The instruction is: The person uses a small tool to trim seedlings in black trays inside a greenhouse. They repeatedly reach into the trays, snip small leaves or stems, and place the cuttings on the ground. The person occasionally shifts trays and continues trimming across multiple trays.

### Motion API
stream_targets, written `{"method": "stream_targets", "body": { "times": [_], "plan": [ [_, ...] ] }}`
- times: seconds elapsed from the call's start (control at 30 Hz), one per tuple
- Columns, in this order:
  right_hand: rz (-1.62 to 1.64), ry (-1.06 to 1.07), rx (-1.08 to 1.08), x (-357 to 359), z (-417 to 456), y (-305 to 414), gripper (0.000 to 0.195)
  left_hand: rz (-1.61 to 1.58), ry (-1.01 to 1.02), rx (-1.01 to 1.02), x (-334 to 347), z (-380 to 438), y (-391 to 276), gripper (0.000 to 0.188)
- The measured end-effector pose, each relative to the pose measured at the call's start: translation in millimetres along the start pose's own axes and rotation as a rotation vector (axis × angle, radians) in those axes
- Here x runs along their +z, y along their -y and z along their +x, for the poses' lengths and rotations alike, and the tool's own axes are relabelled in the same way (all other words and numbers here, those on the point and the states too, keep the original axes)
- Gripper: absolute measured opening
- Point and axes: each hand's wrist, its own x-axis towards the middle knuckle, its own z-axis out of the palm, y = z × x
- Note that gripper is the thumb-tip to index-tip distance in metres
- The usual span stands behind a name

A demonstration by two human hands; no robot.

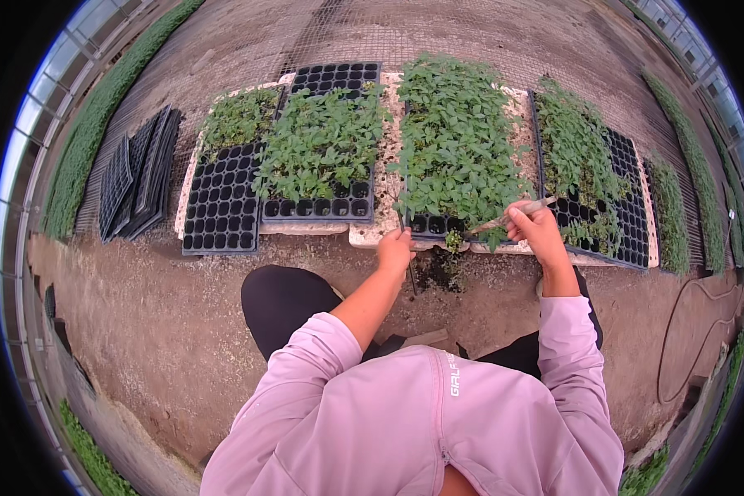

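My left hand (395, 251) grips a thin dark rod (413, 279) at the near edge of the central seedling tray (428, 226). In my right hand (536, 232) is a slender, tapered tool (499, 220), perhaps a wooden stick, slanting down to the left. Its tip comes close to a small clump of seedlings (454, 240) at the tray's front edge; whether they touch, I cannot tell. Leafy green seedlings (459, 136) cover most of this black plastic tray, while several cells along its front row show no plants.
White foam boards (372, 234) lie under the trays. On the left are a partly planted tray (316, 208) and a cell tray (220, 204); another tray (632, 186) is at right. Stacked black trays (142, 173) lean far left. A hose (663, 347) curves across the ground at right.
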Motion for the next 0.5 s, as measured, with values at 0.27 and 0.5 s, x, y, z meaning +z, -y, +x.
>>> {"method": "stream_targets", "body": {
  "times": [0.27, 0.5],
  "plan": [
    [-0.470, -0.100, -0.401, 24.9, 3.9, -22.6, 0.017, 0.015, 0.017, 0.002, 1.8, -0.2, -0.1, 0.027],
    [-0.080, -0.157, -0.078, 19.2, 0.2, -14.2, 0.020, 0.012, 0.004, 0.017, -4.6, 4.6, 5.4, 0.026]
  ]
}}
